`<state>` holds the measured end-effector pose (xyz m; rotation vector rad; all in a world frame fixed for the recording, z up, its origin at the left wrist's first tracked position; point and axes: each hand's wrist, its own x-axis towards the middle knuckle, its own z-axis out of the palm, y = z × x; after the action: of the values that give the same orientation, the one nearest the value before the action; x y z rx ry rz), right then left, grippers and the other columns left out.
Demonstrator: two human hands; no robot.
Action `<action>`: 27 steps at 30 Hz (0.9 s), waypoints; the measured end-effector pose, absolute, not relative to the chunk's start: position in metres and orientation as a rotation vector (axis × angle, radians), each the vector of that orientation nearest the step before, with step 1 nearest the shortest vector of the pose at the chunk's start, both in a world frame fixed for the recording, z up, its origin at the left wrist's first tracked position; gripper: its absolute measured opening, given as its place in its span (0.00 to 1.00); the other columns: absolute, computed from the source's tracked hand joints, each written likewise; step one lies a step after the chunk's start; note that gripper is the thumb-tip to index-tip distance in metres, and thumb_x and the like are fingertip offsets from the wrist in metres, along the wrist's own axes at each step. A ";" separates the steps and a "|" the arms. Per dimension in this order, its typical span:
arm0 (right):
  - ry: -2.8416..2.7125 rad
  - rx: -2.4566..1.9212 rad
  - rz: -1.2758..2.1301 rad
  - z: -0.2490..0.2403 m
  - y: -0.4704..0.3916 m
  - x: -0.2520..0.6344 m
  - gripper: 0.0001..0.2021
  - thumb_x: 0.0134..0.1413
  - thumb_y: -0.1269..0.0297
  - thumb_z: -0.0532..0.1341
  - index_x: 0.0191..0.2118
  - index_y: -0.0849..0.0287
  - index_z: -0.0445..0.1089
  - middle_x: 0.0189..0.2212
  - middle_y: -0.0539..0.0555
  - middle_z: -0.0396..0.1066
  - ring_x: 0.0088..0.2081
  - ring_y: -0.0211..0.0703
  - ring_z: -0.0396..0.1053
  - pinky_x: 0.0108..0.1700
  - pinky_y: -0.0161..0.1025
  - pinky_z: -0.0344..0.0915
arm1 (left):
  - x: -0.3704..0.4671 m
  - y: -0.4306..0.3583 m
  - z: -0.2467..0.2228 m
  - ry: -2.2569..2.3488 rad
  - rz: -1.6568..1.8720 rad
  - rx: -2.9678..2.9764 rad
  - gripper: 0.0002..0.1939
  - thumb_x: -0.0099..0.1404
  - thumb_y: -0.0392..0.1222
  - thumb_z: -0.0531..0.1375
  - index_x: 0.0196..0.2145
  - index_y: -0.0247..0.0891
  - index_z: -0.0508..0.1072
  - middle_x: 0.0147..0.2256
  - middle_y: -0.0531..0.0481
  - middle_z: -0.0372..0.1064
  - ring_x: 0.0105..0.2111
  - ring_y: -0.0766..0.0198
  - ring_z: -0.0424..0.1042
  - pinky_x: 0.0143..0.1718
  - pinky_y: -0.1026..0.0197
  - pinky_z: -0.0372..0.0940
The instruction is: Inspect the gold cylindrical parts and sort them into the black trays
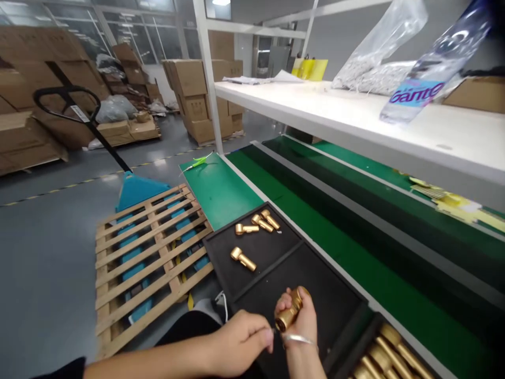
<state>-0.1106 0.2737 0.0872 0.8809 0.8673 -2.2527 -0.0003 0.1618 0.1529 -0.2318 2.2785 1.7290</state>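
My right hand (306,320), with a silver bracelet at the wrist, is wrapped round a gold-coloured part (290,311) that has a rounded head and a tubular handle. The open end of its handle points down and left, towards my other hand. Just beside that end, my left hand (240,342) is closed in a pinch; whatever small thing it may hold is too hard to make out. Both hands are above the black tray (260,287). In the tray's far compartment lie several similar gold-coloured parts (243,259).
More gold parts (389,350) are packed in a box at lower right. A white shelf (300,102) bearing a plastic bottle (424,73) overhangs the green bench (229,187). At left stands a wooden pallet (158,252) on a blue pallet jack (138,190); cardboard boxes (193,84) are stacked behind.
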 end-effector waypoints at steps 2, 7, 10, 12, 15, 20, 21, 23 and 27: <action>0.672 1.085 -2.151 0.105 0.260 -0.105 0.12 0.48 0.59 0.62 0.29 0.61 0.61 0.16 0.43 0.55 0.17 0.29 0.54 0.18 0.25 0.56 | -0.005 0.158 0.152 2.261 1.791 -0.167 0.15 0.68 0.41 0.51 0.30 0.35 0.75 0.23 0.55 0.64 0.26 0.68 0.63 0.32 0.67 0.58; 0.591 1.219 -2.190 0.122 0.250 -0.101 0.11 0.52 0.58 0.59 0.28 0.61 0.60 0.17 0.44 0.54 0.17 0.29 0.53 0.18 0.25 0.57 | -0.011 0.147 0.142 2.208 1.822 -0.123 0.16 0.67 0.40 0.51 0.28 0.34 0.75 0.21 0.56 0.61 0.23 0.69 0.60 0.28 0.67 0.56; 0.666 1.231 -2.292 0.124 0.249 -0.100 0.11 0.51 0.58 0.60 0.28 0.60 0.60 0.17 0.44 0.54 0.17 0.29 0.52 0.18 0.26 0.56 | -0.015 0.144 0.135 2.138 1.857 -0.183 0.17 0.67 0.42 0.51 0.27 0.34 0.75 0.20 0.55 0.61 0.22 0.68 0.58 0.29 0.66 0.57; 0.758 1.222 -2.379 0.125 0.247 -0.097 0.12 0.51 0.57 0.60 0.29 0.58 0.59 0.17 0.44 0.53 0.18 0.30 0.52 0.18 0.26 0.55 | -0.017 0.144 0.130 2.079 1.881 -0.231 0.18 0.66 0.43 0.51 0.26 0.33 0.74 0.20 0.55 0.62 0.22 0.68 0.58 0.29 0.65 0.57; 0.942 1.119 -2.515 0.125 0.243 -0.090 0.12 0.49 0.55 0.62 0.31 0.55 0.60 0.17 0.43 0.53 0.18 0.32 0.51 0.18 0.28 0.54 | -0.016 0.142 0.123 2.054 1.866 -0.257 0.17 0.66 0.42 0.51 0.25 0.33 0.72 0.20 0.55 0.61 0.21 0.68 0.57 0.27 0.65 0.56; 1.040 0.940 -2.613 0.124 0.241 -0.077 0.14 0.47 0.52 0.63 0.36 0.51 0.62 0.18 0.43 0.55 0.18 0.33 0.49 0.18 0.29 0.53 | -0.011 0.136 0.119 2.081 1.816 -0.166 0.14 0.64 0.39 0.52 0.24 0.33 0.71 0.19 0.56 0.60 0.21 0.69 0.58 0.25 0.67 0.54; 1.043 0.929 -2.614 0.126 0.242 -0.076 0.14 0.48 0.52 0.63 0.37 0.50 0.62 0.18 0.43 0.55 0.18 0.33 0.49 0.18 0.29 0.52 | -0.011 0.135 0.119 2.085 1.809 -0.139 0.14 0.64 0.38 0.52 0.24 0.34 0.71 0.19 0.56 0.60 0.21 0.69 0.58 0.25 0.67 0.54; 1.077 0.903 -2.618 0.131 0.243 -0.074 0.14 0.48 0.52 0.63 0.37 0.50 0.62 0.18 0.43 0.55 0.18 0.34 0.50 0.18 0.29 0.53 | -0.010 0.134 0.119 2.094 1.800 -0.082 0.13 0.64 0.37 0.52 0.24 0.34 0.71 0.20 0.55 0.61 0.21 0.69 0.59 0.24 0.67 0.54; 1.191 0.806 -2.639 0.145 0.244 -0.071 0.15 0.48 0.52 0.63 0.39 0.49 0.62 0.18 0.43 0.56 0.18 0.35 0.51 0.19 0.30 0.55 | -0.009 0.135 0.119 2.121 1.788 0.014 0.12 0.64 0.36 0.52 0.26 0.34 0.73 0.22 0.54 0.65 0.23 0.68 0.64 0.27 0.67 0.57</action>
<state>-0.0709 0.2440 0.1448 0.8059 1.1911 -2.6388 -0.0086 0.1347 0.1189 0.0145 2.1210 1.7884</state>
